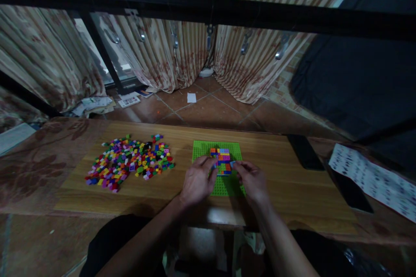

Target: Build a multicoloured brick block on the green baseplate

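Observation:
A green studded baseplate (198, 147) lies on the wooden board in front of me. On it stands a small block of multicoloured toy bricks (224, 156), in orange, purple, yellow, red, green and blue. My left hand (199, 179) is at the left side of this brick structure, its thumb and forefinger bent against the edge; the exact contact is partly hidden by the fingers. From the right, my right hand (252, 180) pinches a small light-blue brick (232, 163) close beside the structure's right side. Whether that brick touches the structure I cannot tell.
Loose bricks in many colours form a wide pile (130, 160) on the left of the wooden board (273, 186). A black phone (305, 152) lies at the board's right end. Beyond it are another dark flat device (352, 192) and a printed sheet (373, 177). A black rail (195, 2) crosses ahead.

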Available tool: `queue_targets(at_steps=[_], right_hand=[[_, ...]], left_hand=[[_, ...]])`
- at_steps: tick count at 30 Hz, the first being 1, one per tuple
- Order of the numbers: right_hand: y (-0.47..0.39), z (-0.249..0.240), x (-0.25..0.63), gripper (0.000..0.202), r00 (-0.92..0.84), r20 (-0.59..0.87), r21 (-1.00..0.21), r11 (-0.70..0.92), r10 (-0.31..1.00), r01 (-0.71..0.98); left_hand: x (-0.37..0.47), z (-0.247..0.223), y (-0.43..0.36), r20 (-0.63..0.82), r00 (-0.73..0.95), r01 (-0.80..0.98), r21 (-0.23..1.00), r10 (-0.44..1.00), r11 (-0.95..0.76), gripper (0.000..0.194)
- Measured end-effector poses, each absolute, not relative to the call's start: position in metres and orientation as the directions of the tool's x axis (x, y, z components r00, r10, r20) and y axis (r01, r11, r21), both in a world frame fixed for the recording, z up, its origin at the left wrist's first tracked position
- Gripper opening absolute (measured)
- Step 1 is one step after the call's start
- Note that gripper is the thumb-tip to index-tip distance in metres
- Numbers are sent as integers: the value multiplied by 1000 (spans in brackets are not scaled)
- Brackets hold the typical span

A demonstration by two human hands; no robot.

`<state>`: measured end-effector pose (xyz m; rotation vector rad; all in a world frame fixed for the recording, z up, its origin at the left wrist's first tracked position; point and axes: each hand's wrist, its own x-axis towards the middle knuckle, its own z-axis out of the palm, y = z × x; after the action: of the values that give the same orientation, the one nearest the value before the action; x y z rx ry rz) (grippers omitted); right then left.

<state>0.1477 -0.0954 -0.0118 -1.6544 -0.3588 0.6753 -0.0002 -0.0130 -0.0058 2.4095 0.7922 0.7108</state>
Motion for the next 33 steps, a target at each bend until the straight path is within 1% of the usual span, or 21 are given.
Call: queue_targets(at_steps=[3,6,9,13,18,21,24,26,29,31,33], right_hand=[[-89,-14,151,28,782,-198,-970,-231,591,-72],[-88,-16,151,26,777,-163,-965,-263,608,3],[-90,-20,150,30,761,-135,-950,-301,635,82],[-92,-23,146,36,789,-57,-905,-365,612,218],[-92,-21,142,35,818,-17,-882,-394,574,258],[-90,-20,142,32,823,2,-875,-398,568,277],[-89,-20,145,32,822,-14,-893,-377,569,246],[-88,-21,146,31,822,-42,-922,-340,568,188],[-85,-19,146,29,817,-134,-964,-265,561,24],[-83,-16,145,29,805,-218,-964,-252,552,-89],[-82,-12,144,30,793,-281,-953,-253,540,-165]], left_hand=[[3,-6,-13,337,733,377,522,591,-765,29],[6,-5,-17,311,772,377,477,554,-794,31],[7,-3,-20,281,792,393,444,542,-805,33],[6,-3,-21,263,795,409,434,547,-803,34],[7,-5,-22,272,795,417,405,543,-814,42],[8,-7,-23,274,801,421,375,532,-826,44],[10,-7,-24,264,812,426,342,520,-838,43],[10,-6,-24,255,818,434,316,516,-844,43],[11,-5,-25,243,824,450,271,513,-851,43],[12,-6,-25,233,830,454,245,507,-856,43],[12,-7,-26,229,832,458,229,505,-859,44]])
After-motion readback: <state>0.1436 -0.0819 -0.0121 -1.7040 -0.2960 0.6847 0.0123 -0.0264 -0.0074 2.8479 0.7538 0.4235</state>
